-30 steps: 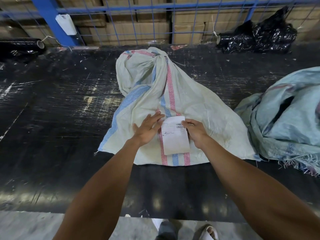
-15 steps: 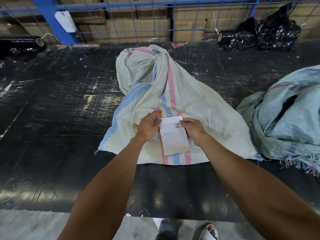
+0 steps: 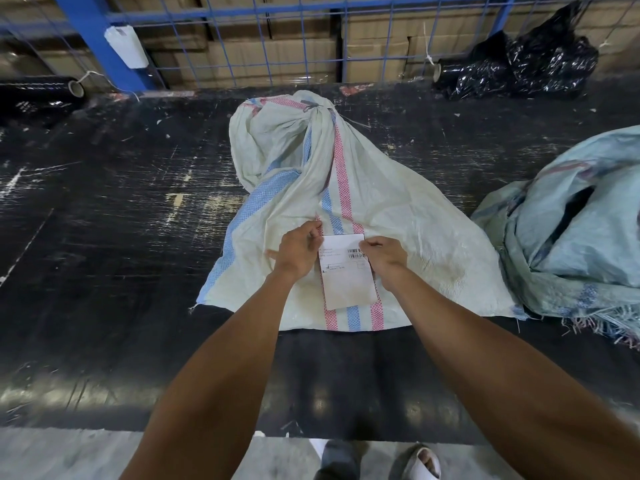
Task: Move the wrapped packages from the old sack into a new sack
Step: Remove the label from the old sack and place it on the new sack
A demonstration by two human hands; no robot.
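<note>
A white sack (image 3: 363, 202) with blue and pink stripes lies flat on the black table (image 3: 104, 220), its tied neck toward the far edge and its bottom near the front edge. A white label (image 3: 346, 275) with a barcode lies on the sack's stripes. The left hand (image 3: 299, 251) presses the label's left edge, fingers curled, while the right hand (image 3: 384, 254) pinches its upper right edge. A pale blue sack (image 3: 571, 237) lies crumpled at the table's right edge. A black bag (image 3: 519, 64) sits at the far right corner, a black roll (image 3: 34, 95) at the far left.
</note>
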